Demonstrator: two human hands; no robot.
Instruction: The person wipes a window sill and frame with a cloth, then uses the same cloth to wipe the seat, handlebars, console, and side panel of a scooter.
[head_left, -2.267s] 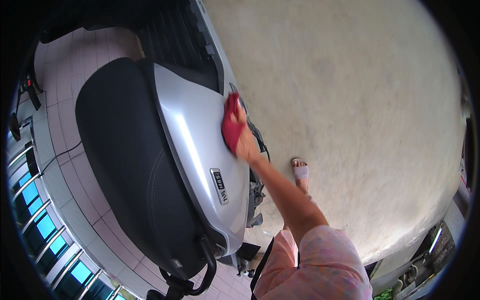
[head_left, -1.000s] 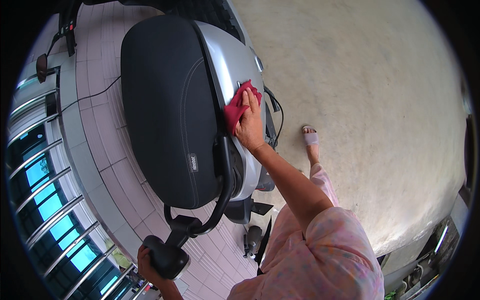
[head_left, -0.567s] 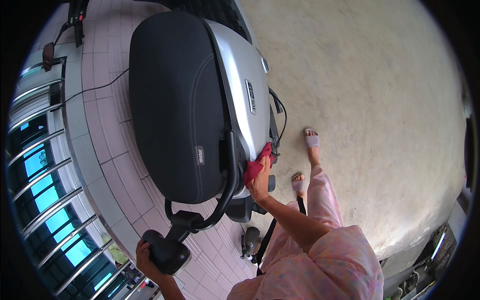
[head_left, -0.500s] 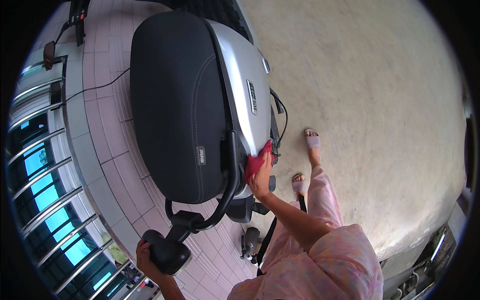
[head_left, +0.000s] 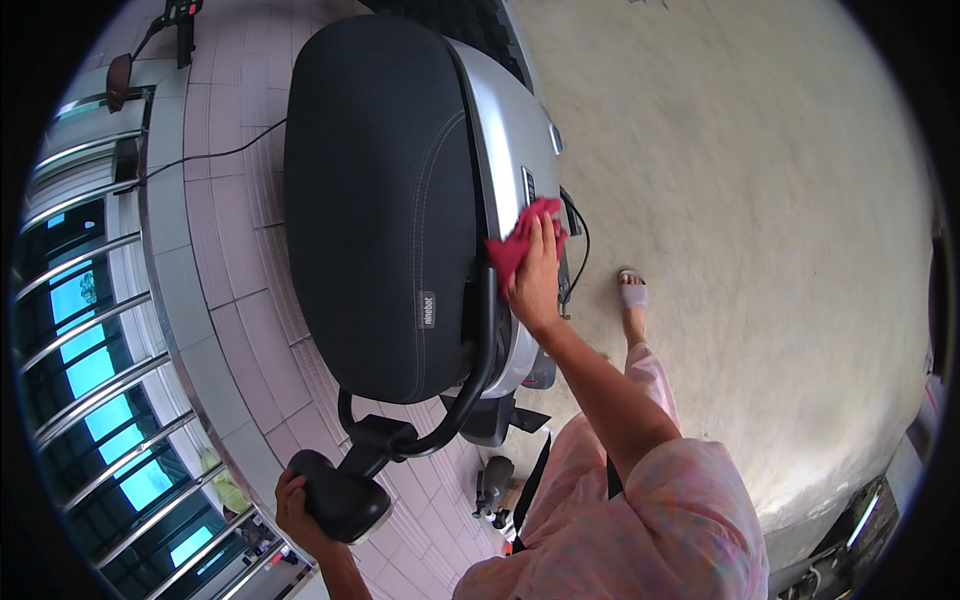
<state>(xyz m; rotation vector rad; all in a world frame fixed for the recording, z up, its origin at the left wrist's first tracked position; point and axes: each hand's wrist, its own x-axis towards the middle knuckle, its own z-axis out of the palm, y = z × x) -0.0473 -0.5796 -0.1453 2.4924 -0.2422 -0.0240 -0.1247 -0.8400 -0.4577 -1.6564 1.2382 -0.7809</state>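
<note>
An electric scooter with a long black seat (head_left: 385, 220) and a silver side panel (head_left: 500, 110) stands before me. My right hand (head_left: 535, 280) presses a crumpled red cloth (head_left: 515, 245) against that panel, just beside the front of the black grab rail (head_left: 487, 330). At the rail's near end sits a black padded backrest (head_left: 345, 500). The fingers of my left hand (head_left: 297, 510) curl round its left edge; part of that hand is hidden behind the pad.
Metal railings (head_left: 95, 420) and a window run along the left, beside pinkish tiles (head_left: 250, 340). Concrete floor (head_left: 760, 230) spreads to the right, with my sandalled foot (head_left: 633, 290) on it. A black cable (head_left: 215, 155) crosses the tiles.
My right hand and the red cloth have slid forward along the silver panel, away from me. My left hand stays on the backrest. The view has shifted slightly, and only one foot shows.
</note>
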